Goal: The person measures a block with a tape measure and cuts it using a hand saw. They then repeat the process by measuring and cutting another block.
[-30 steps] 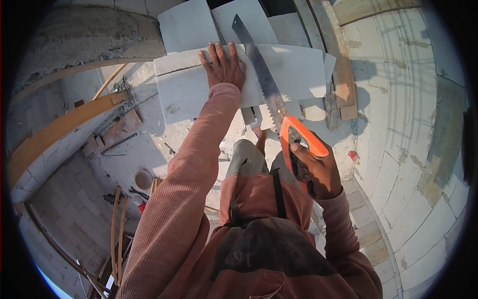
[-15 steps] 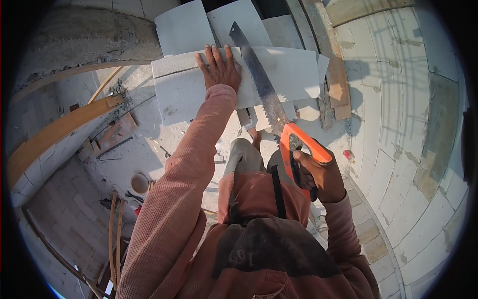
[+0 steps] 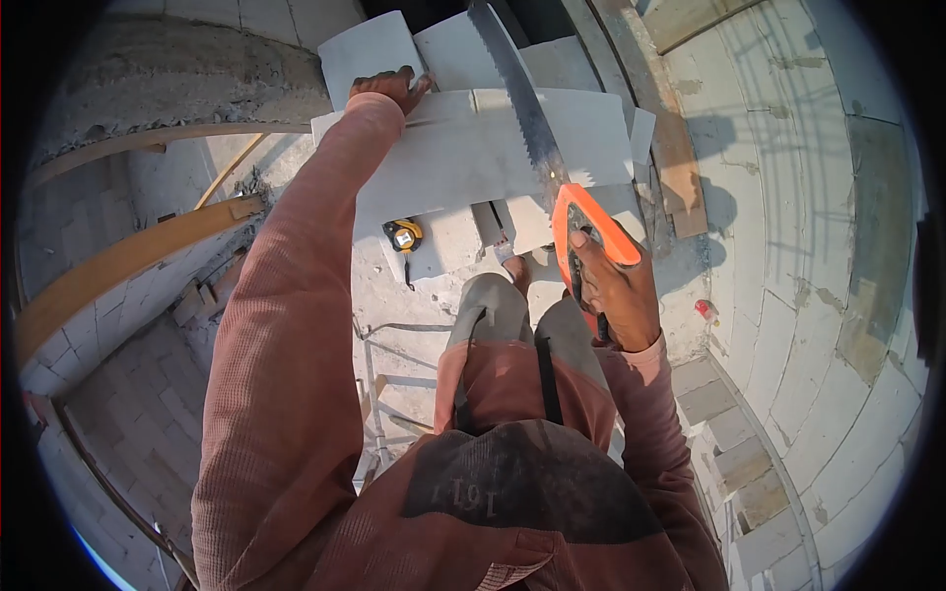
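My right hand is wrapped round the orange handle of a hand saw. The toothed blade points away from me and lies over a long pale block, its tip beyond the block's far edge. My left hand is at the block's far left edge, fingers bent and pointing right; what its fingertips hold, if anything, is hidden. A yellow and black tape measure rests on a lower pale block, nearer to me than the long one.
More pale blocks lie behind the long block. A block wall curves along the right. Wooden boards stand beside it, and a curved wooden beam spans the left. A metal frame is near my legs.
My left hand has moved left and away, from flat on the block to its far edge. The saw has shifted forward. The tape measure, hidden earlier, now shows.
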Motion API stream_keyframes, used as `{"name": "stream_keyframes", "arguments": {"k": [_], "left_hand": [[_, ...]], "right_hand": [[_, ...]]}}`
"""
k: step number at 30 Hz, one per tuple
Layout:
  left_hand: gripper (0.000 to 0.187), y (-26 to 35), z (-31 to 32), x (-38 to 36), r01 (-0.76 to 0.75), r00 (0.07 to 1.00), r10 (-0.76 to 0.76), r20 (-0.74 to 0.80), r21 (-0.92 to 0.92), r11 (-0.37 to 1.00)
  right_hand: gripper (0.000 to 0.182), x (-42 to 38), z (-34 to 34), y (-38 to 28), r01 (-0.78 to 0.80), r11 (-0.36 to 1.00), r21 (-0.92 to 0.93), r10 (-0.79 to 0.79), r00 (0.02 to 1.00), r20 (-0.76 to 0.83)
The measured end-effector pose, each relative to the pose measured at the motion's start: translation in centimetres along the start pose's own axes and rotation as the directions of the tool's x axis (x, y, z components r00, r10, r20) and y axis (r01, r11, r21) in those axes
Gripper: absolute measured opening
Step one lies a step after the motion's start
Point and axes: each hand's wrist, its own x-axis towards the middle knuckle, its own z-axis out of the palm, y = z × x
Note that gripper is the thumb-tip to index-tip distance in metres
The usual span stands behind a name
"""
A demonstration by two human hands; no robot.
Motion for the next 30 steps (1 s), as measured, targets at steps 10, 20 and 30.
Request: {"name": "stream_keyframes", "arguments": {"k": [10,20,30], "left_hand": [[0.093,-4.0,-1.6,6.6,-0.040,0.822,0.089,0.563,-0.099,0.994],[0.107,-3.8,-1.4,4.5,-0.143,0.814,0.138,0.565,-0.035,0.989],[0.116,-0.8,-2.6,6.1,-0.365,0.918,0.312,0.245,0.217,0.905]], "right_hand": [[0.034,-11.6,-5.7,4.2,-0.030,0.999,-0.033,0.010,0.872,-0.490],[0.026,-13.7,-3.9,10.6,-0.092,0.996,0.005,0.082,0.865,-0.495],[0.024,-12.9,-3.5,12.5,0.023,0.972,-0.232,-0.141,0.849,-0.509]]}}
